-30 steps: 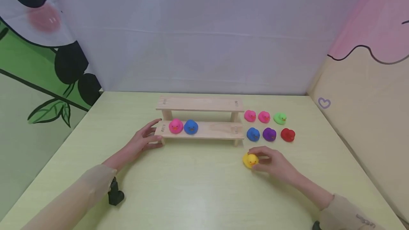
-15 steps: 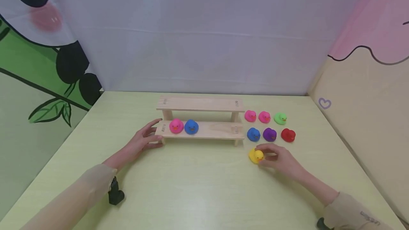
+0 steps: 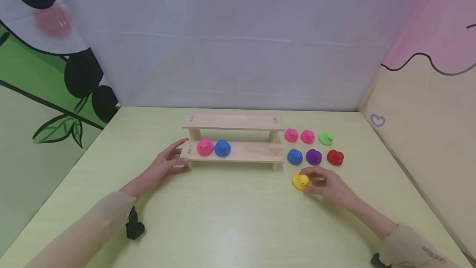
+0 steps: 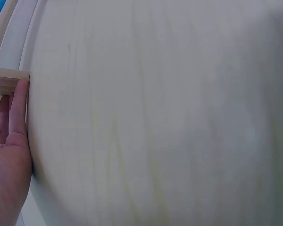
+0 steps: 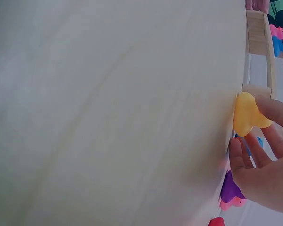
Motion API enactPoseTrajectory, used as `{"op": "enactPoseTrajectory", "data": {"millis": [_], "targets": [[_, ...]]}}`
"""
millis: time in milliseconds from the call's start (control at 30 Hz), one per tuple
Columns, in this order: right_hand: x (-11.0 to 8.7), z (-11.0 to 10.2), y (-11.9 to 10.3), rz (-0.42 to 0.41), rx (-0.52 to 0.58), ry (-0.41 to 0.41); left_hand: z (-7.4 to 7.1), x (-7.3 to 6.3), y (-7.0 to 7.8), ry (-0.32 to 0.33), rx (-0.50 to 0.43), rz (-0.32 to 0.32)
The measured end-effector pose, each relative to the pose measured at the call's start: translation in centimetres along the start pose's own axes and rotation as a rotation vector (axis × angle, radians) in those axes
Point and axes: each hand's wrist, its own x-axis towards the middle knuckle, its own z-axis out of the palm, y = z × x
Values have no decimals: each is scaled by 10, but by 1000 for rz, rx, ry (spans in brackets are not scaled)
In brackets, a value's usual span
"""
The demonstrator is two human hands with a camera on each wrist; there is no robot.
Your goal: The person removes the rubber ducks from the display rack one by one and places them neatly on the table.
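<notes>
At the front right, my right hand pinches a yellow rubber duck between thumb and fingers, low at the tabletop. The right wrist view shows the thumb against the yellow duck. My left hand touches the left end of a two-step wooden stand. Its fingers lie straight against the wood in the left wrist view. On the stand's lower step, a pink duck and a blue duck sit side by side at the left, facing me.
Right of the stand, ducks lie in two rows on the table. Behind are two pink ducks and a green duck. In front are a blue duck, a purple duck and a red duck.
My right hand has moved right and slightly away from me with the yellow duck, nearer the front row. The duck's head has turned somewhat to the right. My left hand stays put.
</notes>
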Motion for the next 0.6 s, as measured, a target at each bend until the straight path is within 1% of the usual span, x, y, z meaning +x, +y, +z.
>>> {"op": "enactPoseTrajectory", "data": {"millis": [167, 400, 600], "targets": [[-1, 0, -1, 1, 8, -4, 0, -1, 0, -1, 0, 0], [-1, -2, -1, 7, 18, -12, -2, 0, -1, -20, -57, 20], [1, -5, -2, -8, -3, -32, -2, -1, 0, -17, -47, 9]]}}
